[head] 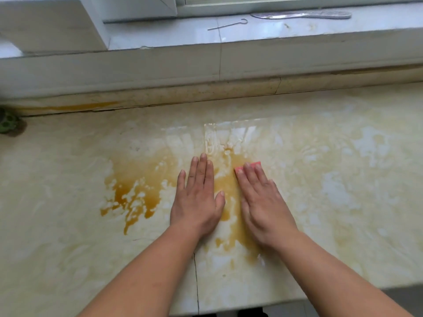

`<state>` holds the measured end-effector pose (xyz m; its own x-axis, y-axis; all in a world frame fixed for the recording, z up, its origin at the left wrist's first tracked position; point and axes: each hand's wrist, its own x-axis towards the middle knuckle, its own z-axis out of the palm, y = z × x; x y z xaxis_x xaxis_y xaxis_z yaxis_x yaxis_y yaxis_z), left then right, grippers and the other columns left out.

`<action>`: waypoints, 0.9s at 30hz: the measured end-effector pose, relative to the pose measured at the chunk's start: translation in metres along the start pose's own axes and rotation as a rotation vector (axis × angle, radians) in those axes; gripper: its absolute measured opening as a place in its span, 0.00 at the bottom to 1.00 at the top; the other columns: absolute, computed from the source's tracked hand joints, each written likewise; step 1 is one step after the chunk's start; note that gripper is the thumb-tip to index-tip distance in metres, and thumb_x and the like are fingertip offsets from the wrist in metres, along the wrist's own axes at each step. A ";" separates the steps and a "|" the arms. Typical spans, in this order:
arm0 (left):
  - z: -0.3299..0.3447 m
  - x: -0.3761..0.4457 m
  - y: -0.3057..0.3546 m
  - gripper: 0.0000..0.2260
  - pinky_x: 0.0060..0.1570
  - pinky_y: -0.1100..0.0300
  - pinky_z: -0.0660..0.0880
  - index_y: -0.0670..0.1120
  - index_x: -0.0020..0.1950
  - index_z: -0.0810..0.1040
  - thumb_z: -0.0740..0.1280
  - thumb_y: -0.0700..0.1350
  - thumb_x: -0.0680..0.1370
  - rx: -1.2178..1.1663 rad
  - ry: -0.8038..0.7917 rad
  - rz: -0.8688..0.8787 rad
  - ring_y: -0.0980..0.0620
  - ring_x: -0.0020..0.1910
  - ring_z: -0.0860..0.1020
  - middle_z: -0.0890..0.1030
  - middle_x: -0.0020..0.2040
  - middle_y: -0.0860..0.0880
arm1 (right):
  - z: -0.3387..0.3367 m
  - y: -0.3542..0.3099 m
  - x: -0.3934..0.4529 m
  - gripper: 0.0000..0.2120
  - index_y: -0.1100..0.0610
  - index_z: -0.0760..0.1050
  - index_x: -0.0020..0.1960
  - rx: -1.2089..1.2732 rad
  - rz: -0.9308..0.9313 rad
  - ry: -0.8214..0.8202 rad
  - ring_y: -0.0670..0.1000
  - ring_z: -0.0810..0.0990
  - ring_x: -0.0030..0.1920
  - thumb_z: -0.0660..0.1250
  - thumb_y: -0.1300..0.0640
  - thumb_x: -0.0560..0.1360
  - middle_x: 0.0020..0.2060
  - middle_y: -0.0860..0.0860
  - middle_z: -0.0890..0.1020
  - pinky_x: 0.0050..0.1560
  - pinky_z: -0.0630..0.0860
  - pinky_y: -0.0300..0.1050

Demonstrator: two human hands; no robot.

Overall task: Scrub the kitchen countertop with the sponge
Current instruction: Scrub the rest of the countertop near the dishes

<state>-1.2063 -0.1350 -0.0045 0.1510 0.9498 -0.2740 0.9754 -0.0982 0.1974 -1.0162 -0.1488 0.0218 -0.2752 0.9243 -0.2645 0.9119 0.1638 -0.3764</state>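
The cream marble countertop (68, 179) carries a wide brown-orange spill (135, 193) across its middle, with wet soapy streaks beyond it. My left hand (199, 197) lies flat on the counter, palm down, fingers together, holding nothing. My right hand (261, 202) presses flat on a pink sponge (253, 164); only the sponge's far edge shows past my fingertips. The two hands rest side by side with a strip of the spill between them.
A raised backsplash ledge (206, 72) runs along the back, with a window sill behind it holding a thin metal hook (229, 25) and a flat silvery tool (302, 15). A green object (8, 123) sits at the far left. The counter's front edge lies near my arms.
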 end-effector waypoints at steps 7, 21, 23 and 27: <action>-0.002 -0.001 0.001 0.37 0.80 0.47 0.32 0.48 0.82 0.29 0.40 0.63 0.79 -0.008 0.011 -0.009 0.54 0.78 0.23 0.24 0.81 0.51 | -0.005 -0.004 0.008 0.33 0.45 0.36 0.83 0.012 -0.104 -0.011 0.44 0.32 0.80 0.50 0.51 0.84 0.82 0.42 0.35 0.81 0.45 0.51; -0.006 -0.003 0.003 0.37 0.81 0.46 0.33 0.48 0.82 0.28 0.40 0.63 0.79 -0.015 0.003 -0.016 0.54 0.78 0.23 0.22 0.80 0.51 | -0.005 -0.003 0.027 0.33 0.45 0.40 0.83 -0.010 -0.191 0.022 0.45 0.36 0.81 0.52 0.51 0.83 0.82 0.42 0.39 0.80 0.50 0.53; -0.006 -0.003 0.003 0.37 0.80 0.46 0.33 0.48 0.81 0.28 0.40 0.63 0.79 -0.022 0.001 -0.008 0.53 0.78 0.23 0.22 0.80 0.51 | 0.000 0.008 0.001 0.34 0.45 0.43 0.84 -0.011 -0.192 0.029 0.47 0.41 0.82 0.52 0.51 0.81 0.83 0.42 0.43 0.78 0.53 0.53; -0.005 -0.002 0.003 0.37 0.80 0.46 0.33 0.48 0.82 0.28 0.41 0.63 0.79 -0.020 0.008 -0.014 0.53 0.78 0.23 0.22 0.80 0.51 | -0.014 0.004 0.067 0.33 0.46 0.39 0.83 0.007 -0.093 0.045 0.46 0.33 0.81 0.52 0.53 0.83 0.82 0.44 0.37 0.81 0.49 0.55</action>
<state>-1.2047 -0.1360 0.0014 0.1363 0.9535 -0.2689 0.9740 -0.0793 0.2123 -1.0267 -0.0812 0.0148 -0.3448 0.9197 -0.1880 0.8806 0.2475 -0.4041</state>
